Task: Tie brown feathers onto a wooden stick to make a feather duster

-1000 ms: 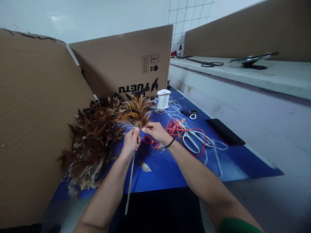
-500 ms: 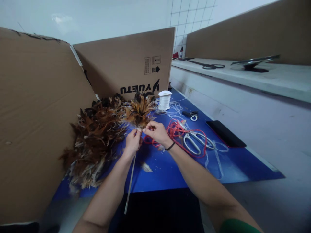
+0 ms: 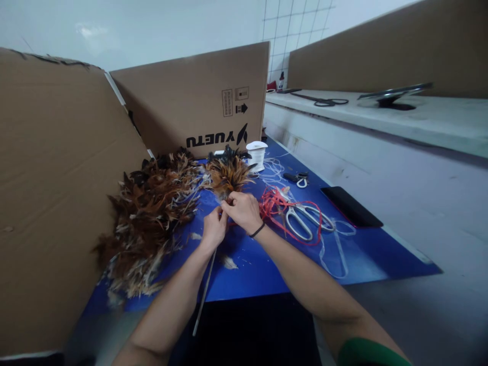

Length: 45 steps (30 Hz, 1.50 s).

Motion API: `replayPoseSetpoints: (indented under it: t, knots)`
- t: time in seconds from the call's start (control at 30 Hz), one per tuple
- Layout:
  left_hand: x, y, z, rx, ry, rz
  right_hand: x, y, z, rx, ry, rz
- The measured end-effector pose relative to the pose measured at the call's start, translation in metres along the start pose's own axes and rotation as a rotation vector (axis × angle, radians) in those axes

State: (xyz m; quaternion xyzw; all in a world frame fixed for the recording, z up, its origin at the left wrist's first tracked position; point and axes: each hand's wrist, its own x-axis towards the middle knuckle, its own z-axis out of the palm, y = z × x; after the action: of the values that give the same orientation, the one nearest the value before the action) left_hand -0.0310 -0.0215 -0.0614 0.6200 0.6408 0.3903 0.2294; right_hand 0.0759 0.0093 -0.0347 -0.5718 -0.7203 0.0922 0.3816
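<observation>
Head view: left hand (image 3: 214,230) fingers pinched tight around thin stick (image 3: 203,296); right hand (image 3: 242,210) fingers clenched on base of feather tuft (image 3: 229,174), fanning beyond them. Left of fingers, feather pile (image 3: 150,216); right, red cord (image 3: 273,204), scissors (image 3: 302,221) on table (image 3: 263,269).

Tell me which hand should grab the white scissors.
Right, probably: the right hand is nearer the scissors, which lie to its right, while the left hand holds the stick of the feather bundle.

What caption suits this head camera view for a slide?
Left hand and right hand pinch a feather tuft on a thin rod above a blue mat.
</observation>
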Motion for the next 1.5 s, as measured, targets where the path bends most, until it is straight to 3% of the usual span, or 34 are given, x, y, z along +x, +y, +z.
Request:
replayPoseSetpoints:
  t: [0.17, 0.4, 0.6, 0.9, 1.03, 1.27, 1.5]
  knots:
    - [0.002, -0.006, 0.002, -0.094, -0.029, -0.031, 0.002, 0.005, 0.002, 0.1, -0.014, 0.042]
    - [0.003, -0.011, 0.005, -0.422, -0.042, -0.158, 0.004, 0.011, 0.005, 0.248, -0.007, 0.046]
    - [0.001, -0.007, 0.003, -0.46, -0.071, -0.188, 0.006, 0.015, 0.008, 0.353, -0.022, 0.041]
    - [0.003, -0.002, -0.006, -0.491, -0.075, -0.201, 0.014, 0.032, -0.012, 0.536, -0.205, -0.158]
    - [0.002, -0.001, -0.01, -0.6, -0.115, -0.238, 0.016, 0.032, -0.021, 0.513, -0.22, -0.223]
    - [0.005, 0.0, -0.012, -0.757, -0.186, -0.294, 0.015, 0.028, -0.021, 0.413, -0.103, -0.349]
    - [0.005, 0.0, -0.013, -0.904, -0.168, -0.323, 0.007, 0.022, -0.02, 0.242, -0.055, -0.417]
